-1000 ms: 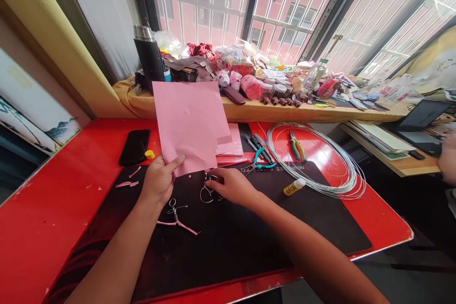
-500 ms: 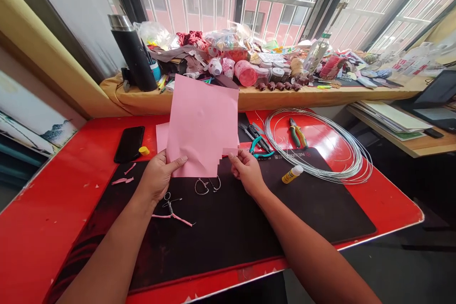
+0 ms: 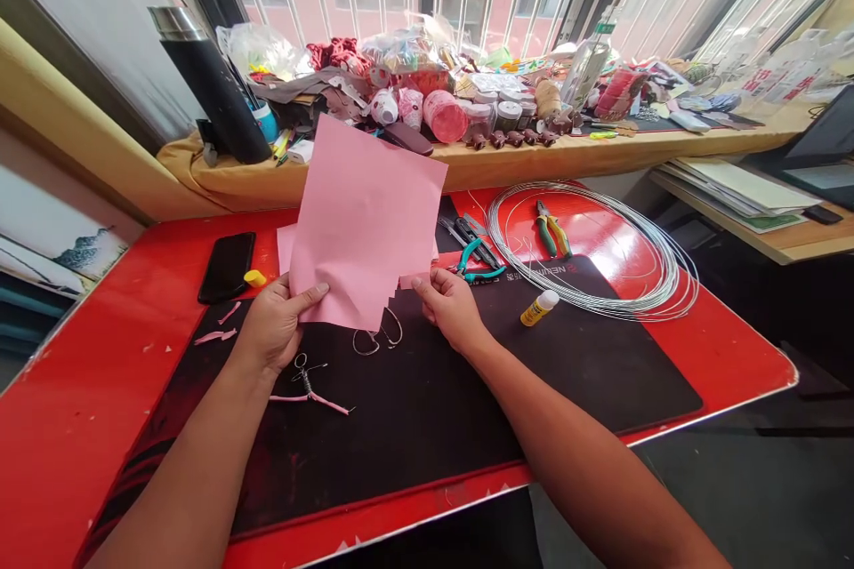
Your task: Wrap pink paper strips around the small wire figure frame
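Note:
A large pink sheet of paper, notched at its lower right corner, is held up above the black mat. My left hand pinches its lower left edge, thumb on the front. My right hand is closed at the notched corner, thumb and finger on a small pink strip; whether the strip is joined to the sheet is unclear. Below the left hand lies a wire figure with pink-wrapped legs. Bent wire loops lie just under the sheet. More pink paper shows behind it.
On the right are a wire coil, yellow-green pliers and a glue stick. Teal pliers lie beside cutters. At left are a phone, yellow cap and pink scraps. A thermos stands on the cluttered sill.
The pink sheet has tilted clockwise, its right edge leaning outward. The view has shifted slightly, so most things sit a little further left and higher. Both hands keep their holds.

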Tool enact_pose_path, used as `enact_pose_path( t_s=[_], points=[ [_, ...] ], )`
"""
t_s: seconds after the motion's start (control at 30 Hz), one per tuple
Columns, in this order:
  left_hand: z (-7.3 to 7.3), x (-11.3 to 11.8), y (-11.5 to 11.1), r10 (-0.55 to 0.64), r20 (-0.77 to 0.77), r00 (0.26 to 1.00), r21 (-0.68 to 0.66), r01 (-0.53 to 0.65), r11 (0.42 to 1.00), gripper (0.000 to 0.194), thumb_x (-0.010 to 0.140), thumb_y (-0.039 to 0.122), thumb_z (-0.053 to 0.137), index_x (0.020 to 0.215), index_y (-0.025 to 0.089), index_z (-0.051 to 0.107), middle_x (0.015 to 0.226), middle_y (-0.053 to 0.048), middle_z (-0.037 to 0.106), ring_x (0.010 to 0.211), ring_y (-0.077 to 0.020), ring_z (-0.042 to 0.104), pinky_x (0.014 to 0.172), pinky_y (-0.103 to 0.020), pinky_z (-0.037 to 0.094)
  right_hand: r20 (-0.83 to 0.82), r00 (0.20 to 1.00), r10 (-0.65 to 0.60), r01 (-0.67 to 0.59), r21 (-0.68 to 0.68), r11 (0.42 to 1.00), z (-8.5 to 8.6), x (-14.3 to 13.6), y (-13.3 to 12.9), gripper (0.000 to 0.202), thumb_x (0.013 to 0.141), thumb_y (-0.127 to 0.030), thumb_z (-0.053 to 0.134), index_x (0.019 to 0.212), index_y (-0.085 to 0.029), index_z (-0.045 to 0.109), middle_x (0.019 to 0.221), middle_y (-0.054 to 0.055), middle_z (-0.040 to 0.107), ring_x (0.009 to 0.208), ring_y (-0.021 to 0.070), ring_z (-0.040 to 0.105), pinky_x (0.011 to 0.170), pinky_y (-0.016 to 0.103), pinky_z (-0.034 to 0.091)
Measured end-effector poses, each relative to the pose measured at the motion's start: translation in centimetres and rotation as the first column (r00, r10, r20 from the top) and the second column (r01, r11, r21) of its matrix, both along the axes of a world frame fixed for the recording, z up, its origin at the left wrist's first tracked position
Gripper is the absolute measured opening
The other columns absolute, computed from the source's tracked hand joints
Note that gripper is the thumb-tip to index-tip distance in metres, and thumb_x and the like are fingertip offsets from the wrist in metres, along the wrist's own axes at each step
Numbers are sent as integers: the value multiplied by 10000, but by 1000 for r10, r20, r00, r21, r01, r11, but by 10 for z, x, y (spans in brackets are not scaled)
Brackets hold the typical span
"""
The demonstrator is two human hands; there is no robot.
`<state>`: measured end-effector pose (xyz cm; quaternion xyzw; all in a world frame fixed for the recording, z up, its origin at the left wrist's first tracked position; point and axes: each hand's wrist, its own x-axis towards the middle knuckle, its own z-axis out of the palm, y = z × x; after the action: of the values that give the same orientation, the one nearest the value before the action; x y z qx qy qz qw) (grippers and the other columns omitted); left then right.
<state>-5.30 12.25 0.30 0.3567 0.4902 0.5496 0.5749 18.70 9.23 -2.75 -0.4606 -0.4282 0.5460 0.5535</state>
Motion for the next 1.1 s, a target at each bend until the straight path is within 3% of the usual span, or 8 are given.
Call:
enact_pose_path(
  t_s=[0.1,0.27,0.37,0.5,0.63,0.77,0.9,1.1],
  points=[
    [0,-8,0,-11,-63,998,15,12,1000,508,507,297,999,954,167,798,958,-92,819,854,-232,762,778,-299,633,28,1000,14,-14,12,1000,-1,2,1,388,814,-562,757,872,-205,615,618,-82,444,453,79,330,450,252,255],
    [8,-27,-6,-252,-271,929,-115,228,967,598,493,351,1027,1031,187,824,1105,-153,817,982,-328,773,767,-345,656,135,990,46,-55,59,997,6,8,-1,347,849,-536,720,924,-203,658,638,-67,467,492,99,361,488,256,293],
    [17,-35,-5,-186,-232,955,-89,170,981,614,482,422,1030,1019,203,828,1053,-154,822,916,-348,780,677,-354,656,241,966,91,-117,95,989,12,9,-6,301,889,-496,690,964,-204,698,673,-47,493,555,120,379,534,262,311],
    [23,-40,1,-76,-201,977,-95,58,994,637,497,483,1017,1035,204,821,900,-120,821,638,-270,738,491,-324,588,419,906,57,-135,158,978,17,5,-13,214,907,-405,657,829,-206,661,687,-34,476,637,142,388,602,272,328],
    [19,-38,5,-33,-202,979,-107,11,994,526,525,452,1003,944,186,828,860,-121,818,633,-263,729,501,-330,592,504,862,62,-156,147,977,16,3,-16,207,915,-383,635,814,-203,648,688,-32,476,660,148,395,616,271,337],
    [15,-28,5,80,-153,985,19,-78,997,427,525,369,987,873,175,830,882,-99,828,669,-224,731,559,-292,612,400,913,73,-124,104,987,10,3,-12,230,899,-417,665,811,-209,627,657,-39,491,617,141,424,578,262,345],
    [12,-16,3,153,-90,984,169,-136,976,359,594,331,961,904,195,841,905,-43,833,721,-167,732,650,-232,623,113,984,141,-142,2,990,5,0,-8,292,869,-491,706,851,-213,618,595,-76,447,470,95,358,472,244,274],
    [6,-11,4,222,-77,972,278,-193,941,327,633,316,940,913,190,830,917,-38,832,781,-190,738,709,-281,645,-116,984,134,-145,-88,986,6,-5,-8,363,784,-491,789,785,-222,545,542,-109,402,412,61,314,420,218,186]
  ],
)
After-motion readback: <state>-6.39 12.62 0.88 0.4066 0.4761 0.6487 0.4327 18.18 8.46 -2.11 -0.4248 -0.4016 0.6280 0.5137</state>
